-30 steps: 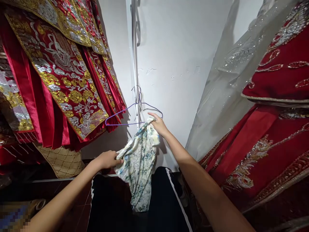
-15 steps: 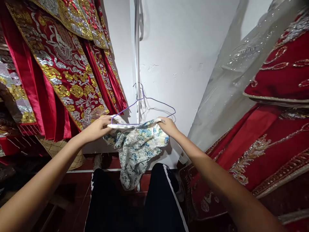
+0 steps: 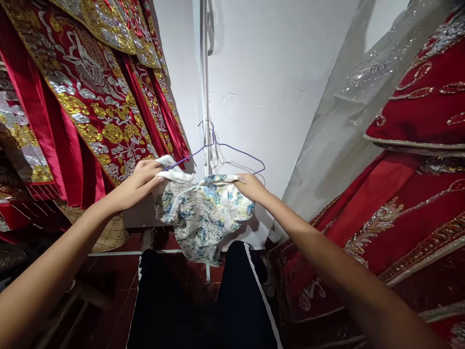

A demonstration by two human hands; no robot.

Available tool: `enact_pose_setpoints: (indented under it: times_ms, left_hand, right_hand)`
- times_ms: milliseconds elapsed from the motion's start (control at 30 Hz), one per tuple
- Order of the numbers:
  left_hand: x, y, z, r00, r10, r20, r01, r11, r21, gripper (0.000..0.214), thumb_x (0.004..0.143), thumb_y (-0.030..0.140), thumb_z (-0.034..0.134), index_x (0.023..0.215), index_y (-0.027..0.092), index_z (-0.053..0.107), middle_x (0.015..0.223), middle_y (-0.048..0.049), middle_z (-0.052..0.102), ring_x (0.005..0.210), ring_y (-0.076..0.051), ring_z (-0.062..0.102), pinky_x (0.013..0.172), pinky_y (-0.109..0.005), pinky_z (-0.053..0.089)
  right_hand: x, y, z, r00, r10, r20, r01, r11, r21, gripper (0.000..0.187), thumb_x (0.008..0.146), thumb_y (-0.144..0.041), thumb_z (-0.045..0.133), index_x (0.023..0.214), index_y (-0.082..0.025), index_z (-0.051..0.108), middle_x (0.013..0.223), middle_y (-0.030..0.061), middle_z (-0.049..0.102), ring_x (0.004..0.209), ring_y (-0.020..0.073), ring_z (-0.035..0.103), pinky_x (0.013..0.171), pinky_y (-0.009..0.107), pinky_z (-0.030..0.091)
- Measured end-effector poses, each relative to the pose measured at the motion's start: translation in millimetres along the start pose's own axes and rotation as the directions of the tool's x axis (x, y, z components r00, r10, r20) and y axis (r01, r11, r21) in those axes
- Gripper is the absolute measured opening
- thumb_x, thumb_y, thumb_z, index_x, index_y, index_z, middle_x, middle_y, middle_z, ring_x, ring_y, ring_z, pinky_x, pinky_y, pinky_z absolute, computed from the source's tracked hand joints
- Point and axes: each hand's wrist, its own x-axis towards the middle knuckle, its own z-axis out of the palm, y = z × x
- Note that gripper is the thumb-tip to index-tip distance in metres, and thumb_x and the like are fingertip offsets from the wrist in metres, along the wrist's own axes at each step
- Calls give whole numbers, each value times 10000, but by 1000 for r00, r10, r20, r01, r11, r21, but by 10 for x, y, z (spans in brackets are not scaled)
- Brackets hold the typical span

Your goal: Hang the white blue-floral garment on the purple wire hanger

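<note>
Purple wire hanger point(image 3: 236, 151) on white pole point(image 3: 204, 72), floral cloth point(image 3: 199, 213) across its lower bar

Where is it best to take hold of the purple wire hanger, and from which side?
Probably at the neck of the purple wire hanger, just under its hook, coming from the front. The wire is bare there, while the floral cloth covers the lower bar, and the left hand and right hand grip its ends.

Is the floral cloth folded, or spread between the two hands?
Spread, but wrinkled. The left hand and right hand hold the top edge of the floral cloth apart, and the rest hangs loosely below them.
</note>
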Motion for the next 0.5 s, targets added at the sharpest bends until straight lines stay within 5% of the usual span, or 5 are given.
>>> enact_pose_setpoints:
  times_ms: [133, 267, 367, 433, 500]
  left_hand:
    - [393, 18, 67, 998, -57, -41, 52, 992, -118, 468, 989, 492, 319, 1251, 209, 583, 1255, -84, 633, 1122, -271, 567, 997, -432, 447]
    - [806, -162, 260, 989, -104, -103, 94, 991, -97, 439, 950, 434, 404, 1289, 206, 568, 1178, -96, 674, 1012, -256, 629, 914, -393, 477]
    - [907, -315, 322, 996, -67, -56, 62, 994, -86, 411, 927, 428, 429, 1188, 200, 650, 1142, -86, 696, 1013, -254, 631, 908, -359, 470]
    - [899, -358, 284, 998, -52, -21, 50, 997, -56, 416, 929, 452, 413, 1113, 187, 675, 1032, -78, 710, 919, -244, 636, 847, -346, 477]
    - [886, -345, 211, 999, -36, 5, 36, 999, -13, 412, 932, 460, 395, 1024, 180, 683, 889, -64, 692, 803, -229, 616, 783, -341, 472]
  right_hand:
    - [-101, -293, 150, 990, -108, 91, 85, 970, 227, 220, 802, -228, 483, 799, -183, 699, 774, 14, 699, 677, 169, 601, 600, 238, 395]
    - [-232, -445, 159, 980, -166, 106, 138, 963, 232, 309, 773, -159, 469, 930, -189, 734, 854, 28, 716, 740, 180, 623, 641, 258, 434]
    - [-286, -323, -23, 981, -150, -119, 172, 965, 199, 612, 713, -95, 478, 1295, -226, 613, 1034, 49, 716, 811, 181, 631, 700, 283, 471]
    - [-263, -153, -221, 932, -61, -356, 120, 982, 145, 823, 691, -95, 516, 1493, -231, 386, 974, 51, 716, 714, 172, 604, 653, 292, 475]
    - [-187, 37, -450, 874, 31, -485, 22, 994, 103, 884, 682, -134, 591, 1523, -192, 324, 830, 33, 702, 605, 165, 554, 583, 294, 457]
